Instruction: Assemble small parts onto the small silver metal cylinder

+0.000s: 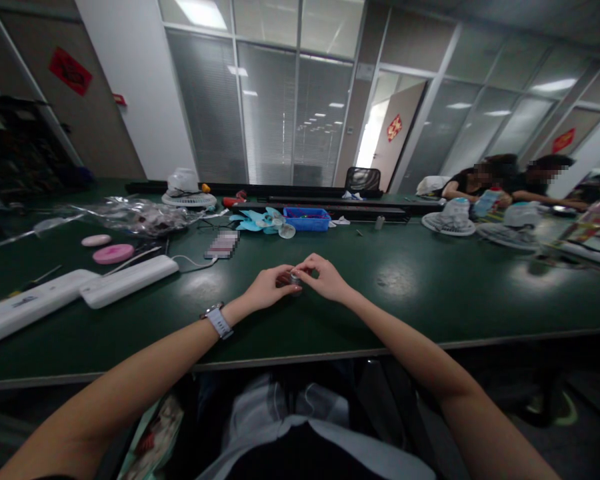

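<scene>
Over the green tabletop, my left hand [269, 287] has its thumb and fingers closed round a small grey, metallic-looking round piece [295, 279]. My right hand [325, 279] meets it from the other side, thumb and forefinger pinched at the top of the same piece. Most of the piece is covered by fingers, and its exact kind is too small to make out. A watch with a pale strap [219, 321] is on my left wrist.
White power strips [130, 281] and a phone on a cable [223, 244] lie left. Beyond are light-blue fan blades [260, 221], a blue bin [307, 220] and a small grey cylinder [379, 223]. Fan parts [453, 220] and people [480, 181] are at right.
</scene>
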`<state>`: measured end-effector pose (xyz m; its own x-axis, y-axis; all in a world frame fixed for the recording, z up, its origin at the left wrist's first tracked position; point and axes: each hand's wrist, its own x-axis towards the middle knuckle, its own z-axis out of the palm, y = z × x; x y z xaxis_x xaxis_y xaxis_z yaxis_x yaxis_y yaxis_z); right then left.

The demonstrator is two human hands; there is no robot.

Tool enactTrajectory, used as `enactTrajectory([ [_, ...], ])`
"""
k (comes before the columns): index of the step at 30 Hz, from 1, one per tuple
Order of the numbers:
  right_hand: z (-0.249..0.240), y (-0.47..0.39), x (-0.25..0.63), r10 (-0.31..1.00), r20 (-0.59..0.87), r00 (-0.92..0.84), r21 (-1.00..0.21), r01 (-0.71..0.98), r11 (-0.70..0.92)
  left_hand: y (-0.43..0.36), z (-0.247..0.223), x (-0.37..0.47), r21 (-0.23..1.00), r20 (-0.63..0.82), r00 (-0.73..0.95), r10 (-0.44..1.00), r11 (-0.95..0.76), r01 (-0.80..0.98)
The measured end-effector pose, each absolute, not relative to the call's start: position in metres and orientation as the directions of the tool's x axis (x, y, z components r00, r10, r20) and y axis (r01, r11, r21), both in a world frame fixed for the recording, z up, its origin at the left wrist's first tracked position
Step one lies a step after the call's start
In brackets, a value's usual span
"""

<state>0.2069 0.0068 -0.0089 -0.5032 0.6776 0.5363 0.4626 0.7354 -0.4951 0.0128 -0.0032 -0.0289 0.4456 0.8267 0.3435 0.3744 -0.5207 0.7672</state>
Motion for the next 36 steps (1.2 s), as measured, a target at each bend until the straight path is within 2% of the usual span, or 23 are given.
enactTrajectory([
  [27,-0.0125,0.0074,0.2033,0.716,0.561,-0.414,-0.539,0.473,0.696,-0.0058,-0.0265,0.0141,0.77,0.342,0.424,0.839,-0.509,0.385],
  [36,-0.0149,0.0126,0.2029,0.774,0.519,-0.363,-0.614,0.473,0.632,-0.0057,-0.0265,0.0135,0.773,0.339,0.437,0.833,-0.511,0.376],
])
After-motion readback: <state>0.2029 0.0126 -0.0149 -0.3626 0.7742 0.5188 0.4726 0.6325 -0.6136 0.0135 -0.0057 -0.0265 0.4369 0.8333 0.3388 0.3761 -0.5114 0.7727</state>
